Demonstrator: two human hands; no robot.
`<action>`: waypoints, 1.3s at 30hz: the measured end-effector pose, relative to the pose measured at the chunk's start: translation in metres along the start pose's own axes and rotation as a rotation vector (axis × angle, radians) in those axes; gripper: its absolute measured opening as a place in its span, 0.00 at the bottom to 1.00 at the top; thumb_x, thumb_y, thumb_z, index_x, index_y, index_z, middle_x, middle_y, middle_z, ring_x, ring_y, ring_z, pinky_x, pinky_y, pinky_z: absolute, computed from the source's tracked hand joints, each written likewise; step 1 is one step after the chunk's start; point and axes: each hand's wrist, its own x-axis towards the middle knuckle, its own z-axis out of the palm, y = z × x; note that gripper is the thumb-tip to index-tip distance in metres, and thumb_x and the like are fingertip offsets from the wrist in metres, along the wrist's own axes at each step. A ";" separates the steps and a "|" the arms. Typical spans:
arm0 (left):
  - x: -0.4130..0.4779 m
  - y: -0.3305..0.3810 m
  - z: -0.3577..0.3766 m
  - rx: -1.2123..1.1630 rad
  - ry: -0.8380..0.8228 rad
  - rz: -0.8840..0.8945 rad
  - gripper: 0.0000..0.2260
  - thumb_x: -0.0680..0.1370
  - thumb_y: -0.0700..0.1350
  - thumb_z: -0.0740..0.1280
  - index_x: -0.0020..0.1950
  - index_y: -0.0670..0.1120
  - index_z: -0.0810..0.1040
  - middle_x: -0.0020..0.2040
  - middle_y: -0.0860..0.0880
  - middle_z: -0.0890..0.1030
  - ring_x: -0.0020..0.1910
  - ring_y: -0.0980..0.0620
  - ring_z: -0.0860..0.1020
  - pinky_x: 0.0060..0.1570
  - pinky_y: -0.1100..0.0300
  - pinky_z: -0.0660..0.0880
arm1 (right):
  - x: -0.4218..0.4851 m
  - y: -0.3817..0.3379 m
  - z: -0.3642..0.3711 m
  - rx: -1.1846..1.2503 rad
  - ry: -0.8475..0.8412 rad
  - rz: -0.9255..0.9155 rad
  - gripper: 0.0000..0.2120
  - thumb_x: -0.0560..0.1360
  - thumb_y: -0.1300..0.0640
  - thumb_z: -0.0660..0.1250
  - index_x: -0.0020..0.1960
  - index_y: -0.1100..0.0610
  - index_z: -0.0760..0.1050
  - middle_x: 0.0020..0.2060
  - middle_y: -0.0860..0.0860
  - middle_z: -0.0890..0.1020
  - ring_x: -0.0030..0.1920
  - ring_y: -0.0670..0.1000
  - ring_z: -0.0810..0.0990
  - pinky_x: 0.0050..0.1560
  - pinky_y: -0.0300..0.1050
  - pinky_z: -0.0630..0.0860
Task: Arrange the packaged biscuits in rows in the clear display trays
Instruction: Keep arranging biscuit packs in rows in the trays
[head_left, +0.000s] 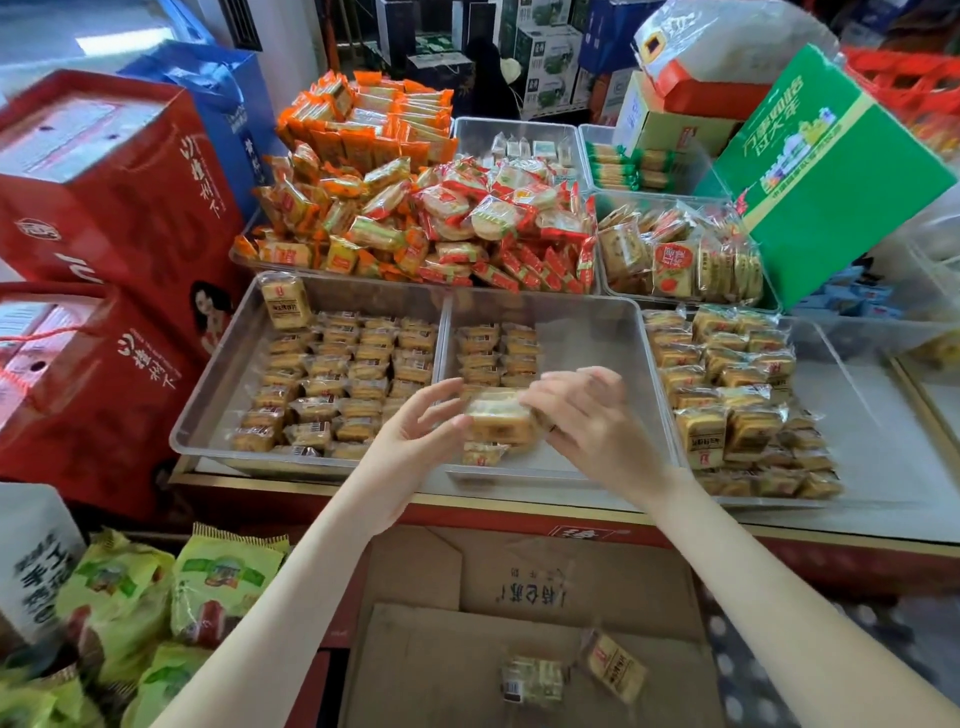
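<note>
My left hand (415, 431) and my right hand (587, 410) hold a small stack of yellow biscuit packs (498, 418) between them, over the near part of the middle clear tray (587, 322). Both hands' fingers curl round the ends of the stack. That tray holds two short rows of packs (496, 348) at its left side; its right half is bare. The left clear tray (228, 374) carries several neat rows of the same packs (343, 379). The right tray (862, 415) holds rows and a loose heap of packs (727, 395).
Heaps of orange and red snack packs (415, 208) fill the trays behind. Red gift boxes (104, 208) stand at the left, a green carton (831, 171) at the right. An open cardboard box (519, 623) below me holds two loose packs (613, 665). Green bags (156, 597) lie lower left.
</note>
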 end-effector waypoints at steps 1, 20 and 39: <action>0.001 -0.005 -0.006 0.195 0.062 0.020 0.19 0.77 0.49 0.68 0.68 0.57 0.73 0.65 0.54 0.78 0.62 0.56 0.78 0.59 0.63 0.75 | -0.002 0.009 0.002 0.127 -0.056 0.072 0.12 0.77 0.55 0.68 0.59 0.56 0.75 0.52 0.51 0.81 0.54 0.51 0.77 0.58 0.47 0.69; 0.013 -0.044 -0.225 1.500 0.566 0.120 0.35 0.80 0.64 0.49 0.69 0.38 0.73 0.71 0.36 0.71 0.72 0.38 0.66 0.72 0.44 0.56 | 0.047 0.023 0.105 -0.056 -1.103 0.501 0.35 0.74 0.53 0.65 0.75 0.52 0.52 0.69 0.53 0.59 0.70 0.56 0.57 0.72 0.55 0.53; 0.051 -0.045 -0.275 1.539 0.491 0.049 0.38 0.76 0.63 0.49 0.80 0.45 0.45 0.81 0.46 0.45 0.79 0.50 0.41 0.77 0.50 0.42 | 0.261 -0.103 0.331 -0.296 -0.498 0.236 0.29 0.67 0.62 0.71 0.67 0.59 0.69 0.56 0.54 0.72 0.56 0.55 0.72 0.59 0.48 0.65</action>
